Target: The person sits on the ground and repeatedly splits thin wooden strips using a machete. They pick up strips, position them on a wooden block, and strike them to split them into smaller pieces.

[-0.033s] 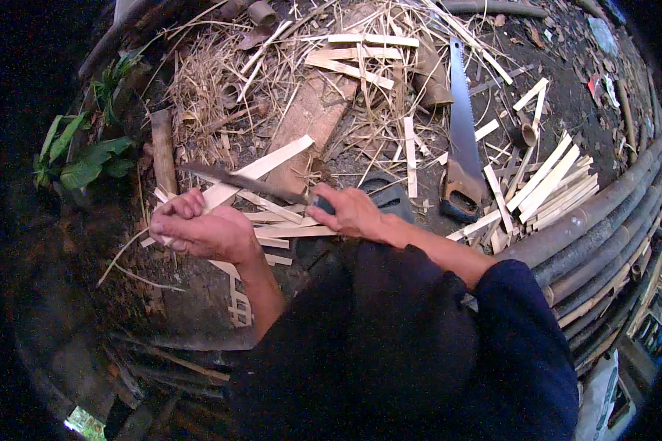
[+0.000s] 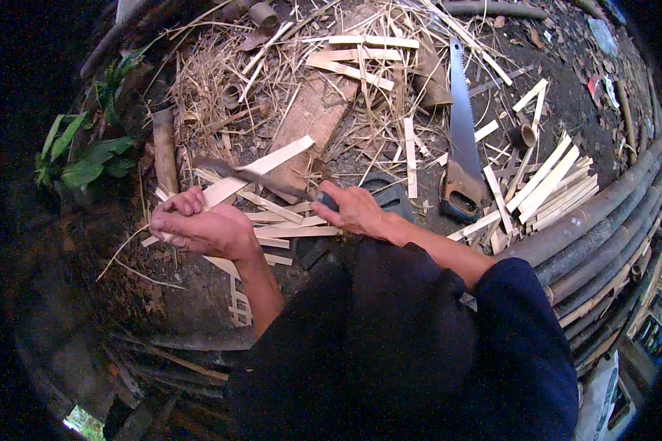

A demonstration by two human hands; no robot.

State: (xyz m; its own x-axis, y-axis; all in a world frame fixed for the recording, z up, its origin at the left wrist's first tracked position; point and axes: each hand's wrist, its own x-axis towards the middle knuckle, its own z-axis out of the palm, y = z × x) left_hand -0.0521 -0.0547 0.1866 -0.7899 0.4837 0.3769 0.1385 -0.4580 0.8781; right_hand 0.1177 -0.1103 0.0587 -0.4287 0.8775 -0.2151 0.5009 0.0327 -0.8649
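Evidently the left hand (image 2: 202, 228) is clenched around a pale flat bamboo strip (image 2: 261, 165), steadying it, while the right hand (image 2: 354, 208) grips a dark long-bladed knife (image 2: 254, 176) laid across it for shaving.

No pkgs, labels, signs, screens.

Bare dark earth ground (image 2: 566, 88) — littered with dry straw (image 2: 221, 66) and pale split bamboo strips (image 2: 544, 184). A handsaw (image 2: 460, 132) lies flat among them, beside a short bamboo tube section (image 2: 524, 137). Long bamboo poles (image 2: 603, 235) stacked along right edge — green leaves (image 2: 81, 158) at left.
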